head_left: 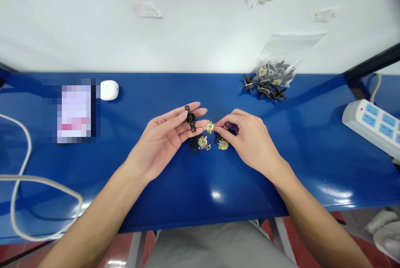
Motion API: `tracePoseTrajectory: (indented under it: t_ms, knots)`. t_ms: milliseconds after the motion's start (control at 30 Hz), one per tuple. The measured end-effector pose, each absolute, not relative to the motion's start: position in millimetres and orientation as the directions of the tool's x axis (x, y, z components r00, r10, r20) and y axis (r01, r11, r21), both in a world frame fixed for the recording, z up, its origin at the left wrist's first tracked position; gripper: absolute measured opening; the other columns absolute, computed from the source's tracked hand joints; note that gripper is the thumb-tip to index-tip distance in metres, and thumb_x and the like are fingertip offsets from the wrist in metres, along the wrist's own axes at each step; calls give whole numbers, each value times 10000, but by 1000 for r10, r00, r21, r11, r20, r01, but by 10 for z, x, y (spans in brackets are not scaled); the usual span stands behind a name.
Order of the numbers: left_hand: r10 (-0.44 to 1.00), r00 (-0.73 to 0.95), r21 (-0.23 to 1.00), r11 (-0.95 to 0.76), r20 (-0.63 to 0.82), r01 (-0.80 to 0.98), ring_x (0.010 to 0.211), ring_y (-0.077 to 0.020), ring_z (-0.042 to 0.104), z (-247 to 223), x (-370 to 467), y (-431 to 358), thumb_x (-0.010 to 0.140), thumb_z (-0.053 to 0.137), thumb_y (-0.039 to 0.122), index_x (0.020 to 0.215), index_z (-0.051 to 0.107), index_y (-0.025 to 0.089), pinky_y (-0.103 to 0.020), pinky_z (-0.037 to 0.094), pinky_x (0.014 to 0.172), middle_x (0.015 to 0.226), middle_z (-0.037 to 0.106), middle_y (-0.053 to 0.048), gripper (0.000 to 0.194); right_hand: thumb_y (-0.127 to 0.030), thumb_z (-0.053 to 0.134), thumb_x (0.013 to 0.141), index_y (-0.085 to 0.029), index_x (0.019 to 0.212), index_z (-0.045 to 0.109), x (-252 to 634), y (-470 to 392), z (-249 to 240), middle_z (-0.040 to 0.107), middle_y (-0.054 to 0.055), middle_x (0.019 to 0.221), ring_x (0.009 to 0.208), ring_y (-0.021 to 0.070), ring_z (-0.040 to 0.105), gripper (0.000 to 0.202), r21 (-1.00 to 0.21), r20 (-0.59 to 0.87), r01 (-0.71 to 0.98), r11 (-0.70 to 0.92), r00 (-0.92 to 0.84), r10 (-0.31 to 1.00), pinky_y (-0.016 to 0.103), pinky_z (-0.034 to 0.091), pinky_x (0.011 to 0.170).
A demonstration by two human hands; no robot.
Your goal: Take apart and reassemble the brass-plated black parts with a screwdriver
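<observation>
Your left hand (159,139) is turned palm up with its fingers extended, the thumb pinning a black part (191,118) against them. Your right hand (254,139) pinches a gold disc (210,127) between thumb and index finger, just beside the left fingertips; a dark purple object (231,126) sits within its curl. Below, on the blue table (187,201), note a second gold disc (202,142), a small copper-coloured ring (208,147) and a third gold disc (223,145). Black components (265,90) lie at the rear right, beside a clear bag (292,45) containing similar pieces.
</observation>
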State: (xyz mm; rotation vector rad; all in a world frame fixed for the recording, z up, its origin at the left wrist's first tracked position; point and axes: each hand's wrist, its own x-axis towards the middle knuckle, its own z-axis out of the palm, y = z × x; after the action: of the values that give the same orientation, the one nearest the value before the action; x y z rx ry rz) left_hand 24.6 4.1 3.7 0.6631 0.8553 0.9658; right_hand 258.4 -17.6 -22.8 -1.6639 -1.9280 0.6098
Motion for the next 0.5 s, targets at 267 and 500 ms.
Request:
tracePoseTrajectory:
  t_ms: [267,500]
  knots:
    - [890,327,790,440,-319,-427,1121,-262,885,17,241,32,1122,724,130,1263,928,134,-346,711,1048,1310,911,-154,248,-208,823,1044,-267,1001,886,2576,-180,-224,742,10,926,775,185,647,96,-635,85,759,143,-115,990,365,438,719]
    - [884,336,782,451,-325,-430,1109,-259,886,10,245,31,1112,750,143,1266,928,126,-345,707,1052,1314,911,-159,236,-221,787,1085,-252,1042,868,2575,-179,-209,740,14,968,810,184,661,97,-648,96,745,160,-129,987,370,464,745]
